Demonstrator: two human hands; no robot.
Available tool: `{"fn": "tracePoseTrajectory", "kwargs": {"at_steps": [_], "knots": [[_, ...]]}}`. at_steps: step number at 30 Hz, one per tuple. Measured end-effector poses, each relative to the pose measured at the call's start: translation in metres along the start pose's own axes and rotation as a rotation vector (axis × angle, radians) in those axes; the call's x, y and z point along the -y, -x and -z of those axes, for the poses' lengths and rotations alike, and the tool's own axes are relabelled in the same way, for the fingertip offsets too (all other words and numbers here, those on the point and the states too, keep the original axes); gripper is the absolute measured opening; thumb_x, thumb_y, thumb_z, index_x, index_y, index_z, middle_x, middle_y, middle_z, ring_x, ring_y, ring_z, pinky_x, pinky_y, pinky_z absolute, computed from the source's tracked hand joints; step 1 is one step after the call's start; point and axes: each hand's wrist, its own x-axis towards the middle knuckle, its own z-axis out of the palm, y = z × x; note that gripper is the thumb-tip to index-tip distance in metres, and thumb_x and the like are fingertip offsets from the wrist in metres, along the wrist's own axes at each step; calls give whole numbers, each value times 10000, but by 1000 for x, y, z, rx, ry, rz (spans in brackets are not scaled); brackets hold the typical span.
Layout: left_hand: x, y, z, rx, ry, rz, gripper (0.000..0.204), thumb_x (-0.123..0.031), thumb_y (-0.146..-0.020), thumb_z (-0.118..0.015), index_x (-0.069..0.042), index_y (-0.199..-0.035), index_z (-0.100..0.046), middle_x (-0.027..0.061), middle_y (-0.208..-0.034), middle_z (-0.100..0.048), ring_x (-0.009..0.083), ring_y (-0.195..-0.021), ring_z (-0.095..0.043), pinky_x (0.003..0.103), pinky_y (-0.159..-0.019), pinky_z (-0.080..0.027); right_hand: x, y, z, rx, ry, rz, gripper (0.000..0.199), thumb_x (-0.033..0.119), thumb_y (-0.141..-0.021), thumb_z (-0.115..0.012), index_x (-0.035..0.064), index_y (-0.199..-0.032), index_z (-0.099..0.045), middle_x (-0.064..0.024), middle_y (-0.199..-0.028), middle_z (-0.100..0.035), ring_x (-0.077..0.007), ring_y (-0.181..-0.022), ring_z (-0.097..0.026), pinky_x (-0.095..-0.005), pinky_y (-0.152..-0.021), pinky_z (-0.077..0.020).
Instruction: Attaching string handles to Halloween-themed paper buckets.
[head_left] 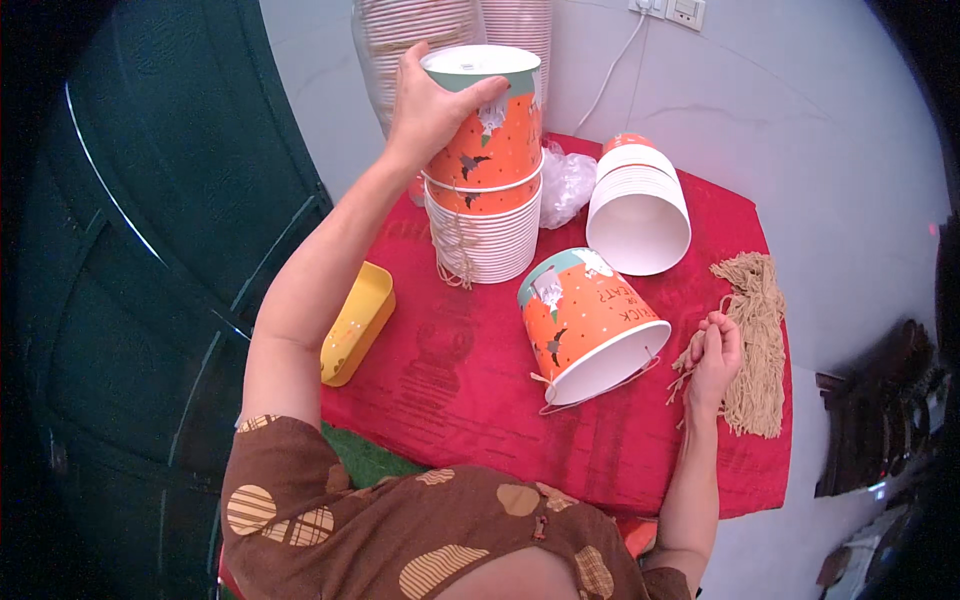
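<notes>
My left hand (pixel 437 108) grips the base of an upside-down orange paper bucket (pixel 505 135) with bat pictures and a green band. That bucket tops a nested stack of buckets (pixel 490 240), whose white rims show, with cords hanging at its left side. My right hand (pixel 716 352) is closed in a pinch on a thin beige cord (pixel 726 300), beside a thick bundle of such cords (pixel 757 350). Between my hands, another orange bucket (pixel 590 315) lies tilted on its side, its mouth toward me. A cord handle (pixel 600 398) is strung across its rim.
More nested buckets (pixel 640 215) lie on their side at the back right of the red-covered table (pixel 450 400). Clear crumpled plastic (pixel 567 185) sits beside the stack. A yellow tray (pixel 362 325) stands at left. Tall wrapped stacks (pixel 385 50) rise behind, near a plugged-in cable (pixel 612 85).
</notes>
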Motion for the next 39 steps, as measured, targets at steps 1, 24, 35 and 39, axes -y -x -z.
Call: {"fn": "tracePoseTrajectory", "kwargs": {"at_steps": [1, 24, 35, 39], "knots": [[1, 2, 0, 4, -18, 10, 1126, -508, -627, -845, 189, -1337, -316, 323, -1301, -440, 360, -1220, -500, 387, -1021, -433, 0, 0, 0, 11, 6, 3, 137, 84, -977, -487, 41, -1096, -541, -44, -914, -569, -32, -541, -424, -197, -406, -384], [2, 14, -2, 34, 16, 43, 1124, -512, -638, -834, 187, -1345, -310, 327, -1313, -424, 375, -1242, -470, 396, -1046, -405, 2, -1, 1, -1, 27, 13, 127, 71, -976, -480, 36, -1079, -546, -36, -901, -573, -26, -531, -425, -191, -399, -381], [4, 13, -3, 57, 24, 70, 1131, -521, -634, -833, 186, -1346, -312, 324, -1317, -424, 370, -1226, -491, 389, -1029, -427, 3, 0, -1, 1, 28, 12, 119, 80, -978, -488, 39, -1071, -550, -32, -889, -574, -27, -522, -428, -197, -392, -390], [7, 14, -4, 55, 18, 56, 1133, -519, -636, -833, 187, -1347, -305, 325, -1312, -426, 368, -1217, -499, 386, -1020, -436, 3, 0, -1, 10, 39, 4, 121, 80, -979, -484, 40, -1071, -551, -29, -884, -570, -26, -520, -422, -199, -392, -396]]}}
